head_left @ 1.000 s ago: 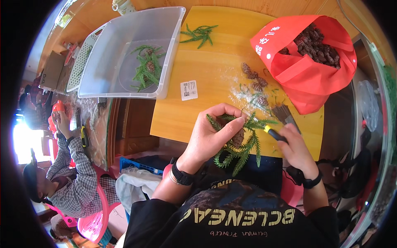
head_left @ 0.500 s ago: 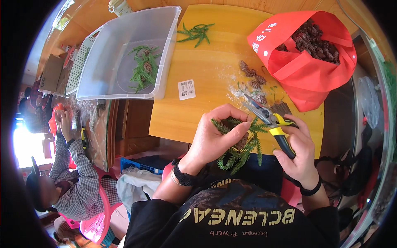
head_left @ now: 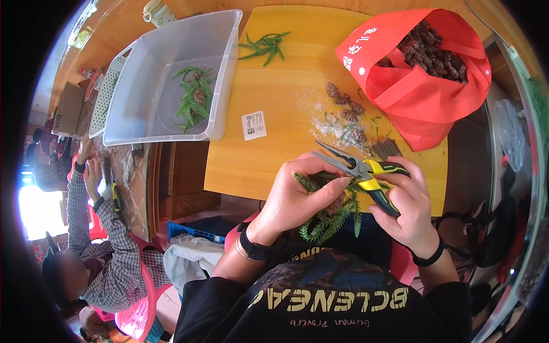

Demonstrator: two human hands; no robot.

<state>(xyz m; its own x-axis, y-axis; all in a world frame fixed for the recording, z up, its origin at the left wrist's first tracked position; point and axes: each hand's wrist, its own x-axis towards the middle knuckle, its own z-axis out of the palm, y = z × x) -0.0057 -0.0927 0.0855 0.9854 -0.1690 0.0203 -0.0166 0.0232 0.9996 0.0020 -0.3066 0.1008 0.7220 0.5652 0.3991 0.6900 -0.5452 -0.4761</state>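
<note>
My left hand [head_left: 300, 194] grips a bunch of green conifer sprigs [head_left: 331, 212] with a brown pine cone in it, held over my lap at the near edge of the yellow wooden table [head_left: 286, 103]. Yellow-and-black handled pliers [head_left: 366, 171] sit in my right hand [head_left: 406, 206], their open jaws pointing left above my left fingers and the sprigs.
A red bag [head_left: 423, 86] full of pine cones lies at the right. Loose cones [head_left: 346, 106] and a small brush [head_left: 386, 150] lie mid-table, a green sprig [head_left: 266, 46] at the far edge. A clear plastic bin [head_left: 171, 80] holds sprigs with a cone. Another person [head_left: 103, 240] sits at the left.
My right hand has raised the pliers from low beside the sprigs to over my left fingers, jaws pointing left. My left hand keeps holding the sprigs in about the same place.
</note>
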